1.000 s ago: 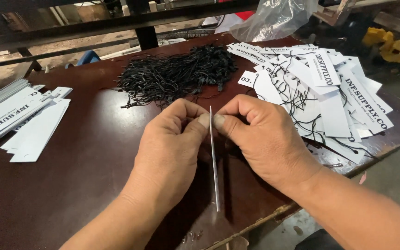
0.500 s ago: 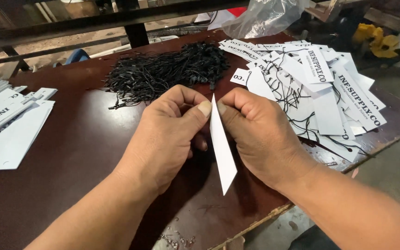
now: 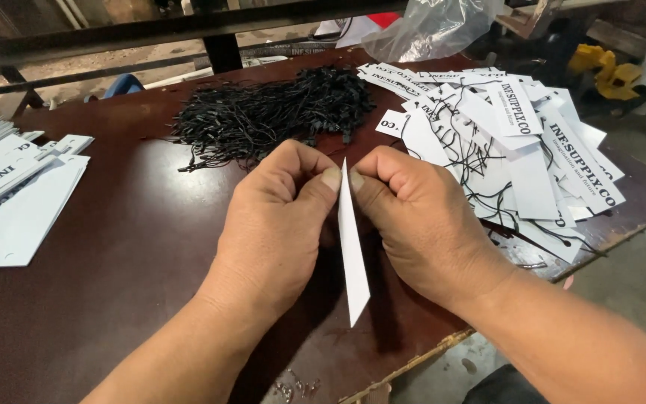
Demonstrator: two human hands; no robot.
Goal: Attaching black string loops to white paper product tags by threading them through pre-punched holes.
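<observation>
Fingers of left hand (image 3: 278,224) and right hand (image 3: 420,224) pinch the white tag (image 3: 352,247) by its top, long axis hanging toward the person.

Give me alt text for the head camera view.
Two hands, left hand and right hand, pinch the top of a narrow white paper tag above a dark brown table. Black strings are piled behind; strung tags right, plain tags left.

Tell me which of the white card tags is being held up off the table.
The single white tag pinched at its top between the left hand and right hand, seen nearly edge-on. The stacked tags and strung tags lie flat.
</observation>
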